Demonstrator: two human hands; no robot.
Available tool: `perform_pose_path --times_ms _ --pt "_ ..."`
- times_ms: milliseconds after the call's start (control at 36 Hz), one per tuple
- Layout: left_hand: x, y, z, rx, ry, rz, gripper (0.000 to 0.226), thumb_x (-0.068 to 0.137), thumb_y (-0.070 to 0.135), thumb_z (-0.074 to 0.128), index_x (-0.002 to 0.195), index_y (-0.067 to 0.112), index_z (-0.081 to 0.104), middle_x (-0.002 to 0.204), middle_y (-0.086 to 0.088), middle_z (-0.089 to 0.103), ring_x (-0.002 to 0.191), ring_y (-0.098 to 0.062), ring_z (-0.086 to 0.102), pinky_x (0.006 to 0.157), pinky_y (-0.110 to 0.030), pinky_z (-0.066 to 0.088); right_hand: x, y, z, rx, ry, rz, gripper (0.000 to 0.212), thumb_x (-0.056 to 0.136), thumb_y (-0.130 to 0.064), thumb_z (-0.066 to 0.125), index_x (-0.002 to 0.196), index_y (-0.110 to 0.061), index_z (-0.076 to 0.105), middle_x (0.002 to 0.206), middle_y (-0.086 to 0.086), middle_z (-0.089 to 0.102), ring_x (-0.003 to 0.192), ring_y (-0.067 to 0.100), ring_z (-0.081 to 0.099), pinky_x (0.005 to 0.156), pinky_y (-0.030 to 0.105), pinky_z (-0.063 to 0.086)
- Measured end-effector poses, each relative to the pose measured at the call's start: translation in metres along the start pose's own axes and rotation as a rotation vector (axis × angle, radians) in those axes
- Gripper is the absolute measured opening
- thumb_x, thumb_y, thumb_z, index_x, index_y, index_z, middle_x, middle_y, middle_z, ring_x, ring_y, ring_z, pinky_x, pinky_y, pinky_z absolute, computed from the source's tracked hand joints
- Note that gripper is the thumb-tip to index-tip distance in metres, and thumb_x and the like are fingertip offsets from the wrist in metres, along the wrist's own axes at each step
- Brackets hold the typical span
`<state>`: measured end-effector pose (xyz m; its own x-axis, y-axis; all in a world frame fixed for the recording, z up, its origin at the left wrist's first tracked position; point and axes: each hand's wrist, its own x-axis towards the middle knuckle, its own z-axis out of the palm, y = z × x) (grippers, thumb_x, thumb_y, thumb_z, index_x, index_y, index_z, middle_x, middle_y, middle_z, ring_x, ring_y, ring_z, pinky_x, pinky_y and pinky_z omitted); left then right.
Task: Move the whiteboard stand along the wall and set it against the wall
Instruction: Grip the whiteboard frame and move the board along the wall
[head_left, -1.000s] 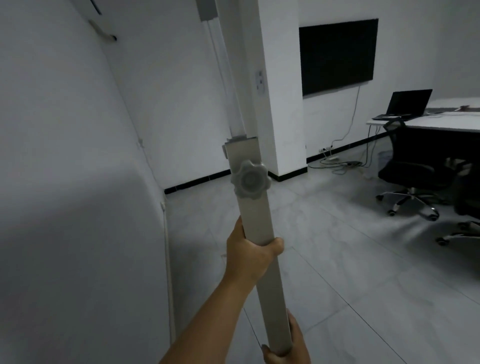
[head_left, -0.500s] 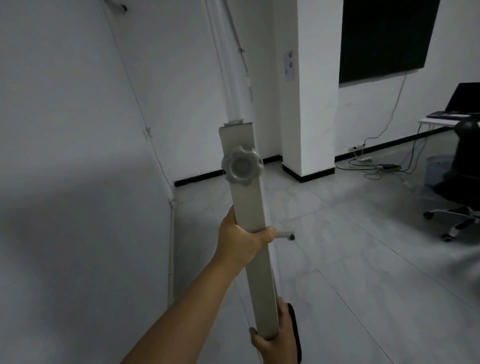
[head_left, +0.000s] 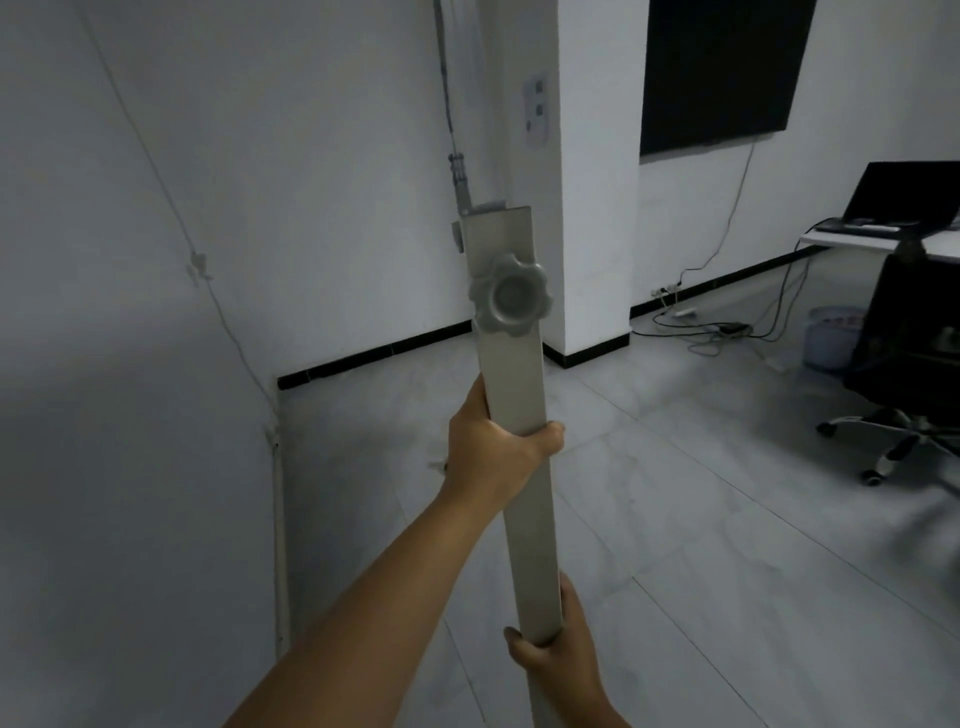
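Observation:
The whiteboard stand (head_left: 514, 374) is a flat grey metal post held nearly upright in front of me, with a grey star knob (head_left: 508, 302) near its top and a thinner inner tube rising out of it. My left hand (head_left: 493, 447) grips the post below the knob. Lower down, my right hand (head_left: 556, 654) is closed around the post near the bottom of the view. The white wall (head_left: 156, 312) runs along my left side, a short way from the post. The stand's foot is out of sight.
A white pillar (head_left: 592, 208) stands ahead, with a black screen (head_left: 727, 73) on the wall beyond it. At the right are a black office chair (head_left: 914, 364), a desk with a laptop (head_left: 904, 197), a bin and loose cables on the grey tiled floor.
The view has swung left and closer to the corner. The post now stands more upright and central. Both hands keep the same grip on it.

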<state>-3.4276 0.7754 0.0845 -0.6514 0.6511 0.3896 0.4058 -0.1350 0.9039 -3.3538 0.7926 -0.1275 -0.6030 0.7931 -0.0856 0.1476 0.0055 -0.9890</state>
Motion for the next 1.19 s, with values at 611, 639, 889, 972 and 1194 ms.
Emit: perform_pose_path --times_ms 611,639,889,972,1194 --pt "0.299 -0.146 -0.054 0.041 0.014 -0.012 0.034 0.063 0.003 0.073 0.071 0.026 0.049 0.070 0.003 0.054 0.066 -0.010 0.055 0.049 -0.010 0.048 0.310 -0.033 0.127 0.046 0.118 0.048 0.092 0.063 0.002 0.075 0.142 -0.013 0.030 0.120 0.007 0.052 0.087 0.015 0.052 0.059 0.005 0.042" --pt "0.311 -0.153 -0.057 0.044 0.013 -0.012 0.033 0.062 0.002 0.073 0.072 0.024 0.051 0.070 0.003 0.055 0.065 -0.010 0.055 0.049 -0.010 0.048 0.321 -0.034 0.133 0.043 0.130 0.049 0.094 0.061 0.000 0.075 0.142 -0.013 0.031 0.119 0.007 0.052 0.089 0.017 0.051 0.060 0.005 0.040" --pt "0.431 -0.214 -0.092 0.022 0.003 -0.002 0.034 0.061 0.000 0.073 0.068 0.024 0.051 0.068 0.003 0.056 0.063 -0.010 0.056 0.048 -0.009 0.047 0.441 -0.061 0.201 0.113 0.169 0.094 0.090 0.054 -0.002 0.075 0.136 -0.007 0.039 0.121 0.020 0.056 0.081 0.022 0.057 0.055 -0.003 0.045" --pt "0.474 -0.235 -0.106 0.007 -0.015 0.008 0.035 0.060 0.002 0.074 0.069 0.027 0.051 0.071 0.002 0.056 0.066 -0.012 0.055 0.048 -0.009 0.047 0.483 -0.064 0.223 0.125 0.244 0.140 0.087 0.063 0.002 0.073 0.140 -0.013 0.034 0.125 0.011 0.056 0.083 0.019 0.051 0.053 0.004 0.039" --pt "0.589 -0.292 -0.154 -0.020 -0.082 0.010 0.035 0.060 0.003 0.075 0.067 0.027 0.050 0.066 0.004 0.055 0.060 -0.009 0.058 0.044 -0.006 0.044 0.590 -0.086 0.302 0.105 0.299 0.171 0.085 0.063 0.002 0.070 0.139 -0.018 0.036 0.122 0.009 0.058 0.082 0.015 0.057 0.065 0.017 0.047"
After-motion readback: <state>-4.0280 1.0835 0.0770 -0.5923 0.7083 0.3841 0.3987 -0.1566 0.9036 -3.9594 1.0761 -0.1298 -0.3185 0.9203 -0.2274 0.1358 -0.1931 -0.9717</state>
